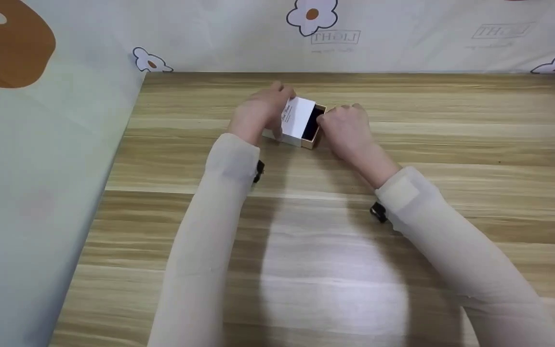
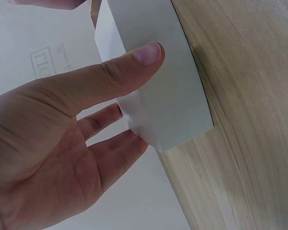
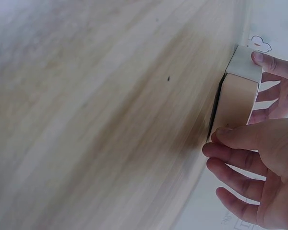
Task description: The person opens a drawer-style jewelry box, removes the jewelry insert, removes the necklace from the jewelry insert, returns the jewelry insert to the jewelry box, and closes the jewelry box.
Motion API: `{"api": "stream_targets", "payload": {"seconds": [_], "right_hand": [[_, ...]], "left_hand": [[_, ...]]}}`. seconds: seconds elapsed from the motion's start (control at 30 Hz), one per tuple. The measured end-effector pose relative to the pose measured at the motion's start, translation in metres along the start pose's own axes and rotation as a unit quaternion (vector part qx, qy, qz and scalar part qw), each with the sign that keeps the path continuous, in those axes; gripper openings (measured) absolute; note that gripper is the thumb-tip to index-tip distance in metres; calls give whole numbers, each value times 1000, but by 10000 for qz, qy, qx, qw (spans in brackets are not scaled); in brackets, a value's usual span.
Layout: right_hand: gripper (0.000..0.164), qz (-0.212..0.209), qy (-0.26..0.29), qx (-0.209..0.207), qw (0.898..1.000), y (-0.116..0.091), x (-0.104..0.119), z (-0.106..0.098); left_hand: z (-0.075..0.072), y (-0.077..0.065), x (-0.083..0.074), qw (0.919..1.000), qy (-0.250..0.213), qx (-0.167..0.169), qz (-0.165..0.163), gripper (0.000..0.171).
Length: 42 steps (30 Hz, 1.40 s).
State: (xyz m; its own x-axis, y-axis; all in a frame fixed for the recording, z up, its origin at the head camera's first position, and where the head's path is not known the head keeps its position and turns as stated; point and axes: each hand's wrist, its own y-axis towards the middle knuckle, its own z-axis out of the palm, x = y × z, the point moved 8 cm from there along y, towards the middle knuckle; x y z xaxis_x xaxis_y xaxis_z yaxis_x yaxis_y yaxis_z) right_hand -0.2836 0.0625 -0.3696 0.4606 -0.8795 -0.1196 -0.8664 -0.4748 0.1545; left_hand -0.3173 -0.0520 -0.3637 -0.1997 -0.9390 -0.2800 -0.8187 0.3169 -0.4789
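A small drawer-style box lies near the back of the table, its white outer sleeve [image 1: 300,118] printed with small dark lettering. From the sleeve's right end a tan inner drawer [image 3: 237,98] sticks partway out, showing a black inside [image 1: 312,123]. My left hand [image 1: 262,110] grips the sleeve at its left part, thumb [image 2: 146,55] on the near side and fingers across on the far side. At the drawer's outer end, my right hand [image 1: 349,129] pinches the edge between thumb and index finger, while its other fingers are loosely bent in the right wrist view.
The wood-grain table [image 1: 475,193] extends to both sides and toward me. Behind it hangs a pale sheet [image 1: 239,36] with flower prints, which also covers the left side. A small black device [image 1: 378,212] is at the right wrist.
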Motion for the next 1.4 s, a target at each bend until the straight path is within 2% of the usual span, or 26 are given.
{"api": "stream_targets", "payload": {"seconds": [0.6, 0.97, 1.4], "right_hand": [[17, 22, 97, 317, 9994, -1, -3, 3], [13, -9, 141, -11, 9999, -4, -4, 0], [12, -2, 143, 49, 9999, -5, -6, 0]], "left_hand": [[0, -1, 1, 10000, -24, 18, -38, 90], [-1, -2, 2, 9997, -214, 8, -84, 91], [-1, -2, 1, 9998, -175, 25, -47, 90]]}}
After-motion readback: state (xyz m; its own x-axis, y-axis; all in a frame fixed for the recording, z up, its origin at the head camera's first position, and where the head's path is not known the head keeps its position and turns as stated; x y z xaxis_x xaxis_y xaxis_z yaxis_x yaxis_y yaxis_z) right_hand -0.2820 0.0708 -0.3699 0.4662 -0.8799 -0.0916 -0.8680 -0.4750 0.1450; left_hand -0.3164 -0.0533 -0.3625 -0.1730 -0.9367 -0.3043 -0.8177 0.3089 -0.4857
